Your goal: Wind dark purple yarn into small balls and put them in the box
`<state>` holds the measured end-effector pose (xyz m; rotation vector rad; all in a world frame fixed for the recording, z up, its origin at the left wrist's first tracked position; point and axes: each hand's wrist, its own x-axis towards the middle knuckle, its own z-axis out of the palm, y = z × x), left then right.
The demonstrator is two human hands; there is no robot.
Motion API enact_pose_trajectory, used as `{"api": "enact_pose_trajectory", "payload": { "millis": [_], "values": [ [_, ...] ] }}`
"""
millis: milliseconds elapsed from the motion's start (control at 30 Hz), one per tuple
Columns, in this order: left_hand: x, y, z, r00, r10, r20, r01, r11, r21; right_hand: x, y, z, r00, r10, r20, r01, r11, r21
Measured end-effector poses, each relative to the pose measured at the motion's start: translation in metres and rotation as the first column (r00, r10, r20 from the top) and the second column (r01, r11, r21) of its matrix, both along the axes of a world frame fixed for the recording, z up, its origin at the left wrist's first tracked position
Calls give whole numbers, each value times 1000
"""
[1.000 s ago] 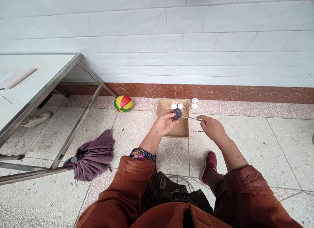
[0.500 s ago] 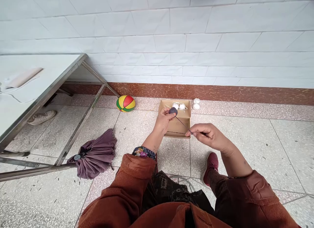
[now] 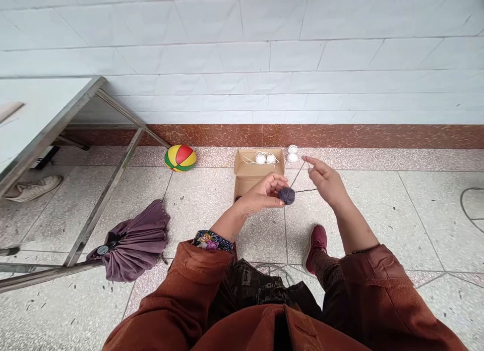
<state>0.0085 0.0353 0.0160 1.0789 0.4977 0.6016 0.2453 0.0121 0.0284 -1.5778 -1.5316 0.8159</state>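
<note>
My left hand [image 3: 260, 195] is closed round a small dark grey-purple ball of yarn [image 3: 286, 195], thumb below and fingers above. Off to its right and slightly higher is my right hand [image 3: 325, 180], with the index finger stretched out and the other fingers curled in. A taut strand of the same yarn [image 3: 298, 174] runs from the ball up to the right index fingertip, and a second length goes back toward the curled fingers. Beyond my hands lies an open cardboard box [image 3: 242, 164], partly covered by my left hand. Two white yarn balls [image 3: 265, 158] rest in its far half.
More white yarn balls [image 3: 292, 153] sit on the floor right of the box. A colourful ball [image 3: 180, 158] lies by the wall. To the left are a folded purple umbrella [image 3: 136, 242] and a metal-framed table [image 3: 56, 109], with a shoe [image 3: 36, 188] beneath it.
My left hand has shifted right and down with the yarn ball, out from over the box. My right hand has risen, its index finger now extended with the strand on it. The view has turned slightly right.
</note>
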Motion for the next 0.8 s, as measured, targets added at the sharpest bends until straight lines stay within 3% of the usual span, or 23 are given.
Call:
{"api": "enact_pose_trajectory", "payload": {
  "millis": [67,200,400,500,667,800],
  "values": [
    [-1,0,4,996,58,63,-55,997,-54,-4,2,-8,995,6,103,0,999,-55],
    [-5,4,6,972,203,119,-183,970,-161,-21,1,-21,967,171,188,-139,975,-174],
    [-9,18,-1,844,527,102,-462,809,-363,-50,-8,-26,933,308,188,-270,941,-203],
    [-9,23,-7,806,591,35,-549,768,-330,-57,-12,-22,934,311,174,-278,941,-193],
    [-11,28,-15,726,685,-53,-680,704,-205,-56,-17,-1,926,376,-19,-376,926,-27],
    [-11,28,-20,753,647,-123,-658,734,-166,-51,-21,15,884,443,-152,-443,896,34]
  ]
}}
